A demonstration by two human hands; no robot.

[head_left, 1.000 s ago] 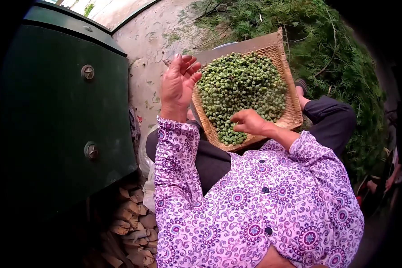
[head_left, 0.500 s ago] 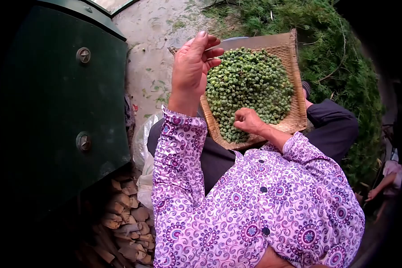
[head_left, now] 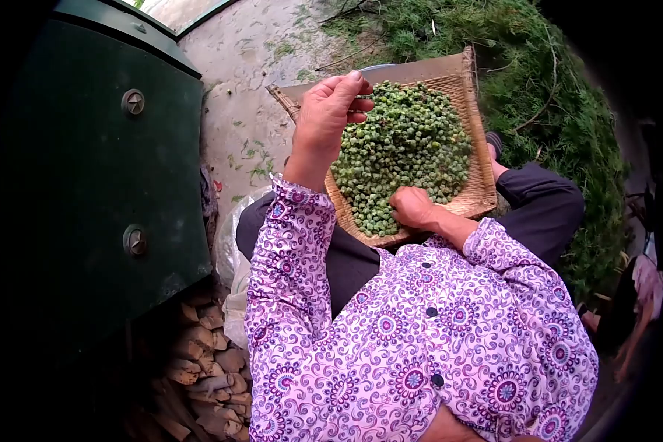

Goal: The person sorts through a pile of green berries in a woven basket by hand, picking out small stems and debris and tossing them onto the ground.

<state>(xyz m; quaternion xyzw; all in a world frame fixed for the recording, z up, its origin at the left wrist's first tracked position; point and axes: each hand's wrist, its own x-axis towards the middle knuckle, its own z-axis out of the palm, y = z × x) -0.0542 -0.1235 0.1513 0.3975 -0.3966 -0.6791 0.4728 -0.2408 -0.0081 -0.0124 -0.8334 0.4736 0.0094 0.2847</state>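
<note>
Concrete yard, woven tray (head_left: pixel 485 184) of green berries (head_left: pixel 409 147) on the lap
Right hand (head_left: pixel 412 208) curled shut in the pile's near edge, closest; left hand (head_left: pixel 330 114) pinched above the tray's far-left corner, contents hidden.

A single view, worn on the person's head; it looks forward and steeply down, close over the patterned shirt (head_left: pixel 435 331); the woven tray (head_left: pixel 480 173) sits near, just above frame centre; a dark green cabinet (head_left: pixel 88 184) fills the left of it; greenery (head_left: pixel 560 96) lies beyond it; the wide lens darkens the corners.
</note>
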